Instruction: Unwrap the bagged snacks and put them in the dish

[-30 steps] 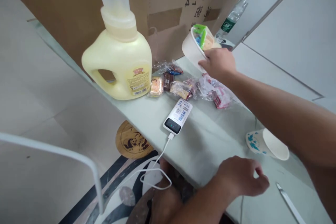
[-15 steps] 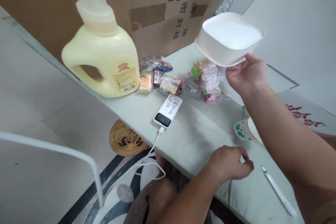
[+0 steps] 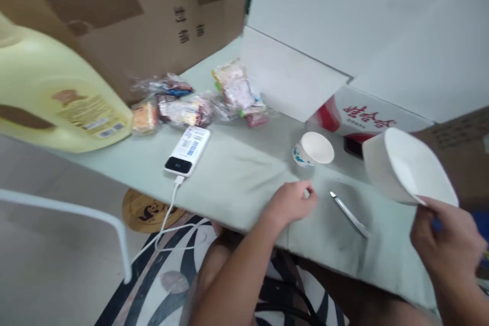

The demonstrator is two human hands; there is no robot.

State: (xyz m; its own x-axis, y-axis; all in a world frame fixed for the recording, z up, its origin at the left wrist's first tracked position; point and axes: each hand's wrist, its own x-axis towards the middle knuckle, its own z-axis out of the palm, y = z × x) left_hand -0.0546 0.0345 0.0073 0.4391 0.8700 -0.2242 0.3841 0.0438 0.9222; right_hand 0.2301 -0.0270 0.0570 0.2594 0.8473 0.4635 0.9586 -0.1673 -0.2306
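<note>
At the right, my right hand (image 3: 445, 237) grips the rim of a white square bowl (image 3: 382, 170) with rounded corners. The bowl is held tilted above the table, its inside partly showing. My left hand (image 3: 292, 201) is over the table near the front edge, fingers curled in and thumb meeting the forefinger in a loop; I see nothing in it. Just beyond it stands a white paper cup (image 3: 301, 155) with blue leaf prints. Between the two hands lies a slim white stick-like tool (image 3: 349, 214), whose kind I cannot make out.
A yellow detergent jug (image 3: 64, 91) stands at the left before a cardboard box (image 3: 160, 56). Wrapped snacks (image 3: 237, 86) lie at the back. A white power bank (image 3: 189, 147) trails a cable over the front edge. White cartons (image 3: 298, 71) and a dark phone-like object (image 3: 353, 147) line the back right.
My right hand has brought the bowl from the back, near the snacks, to the right side and turned it over to face upward. The view has swung right. My left hand keeps its curled shape.
</note>
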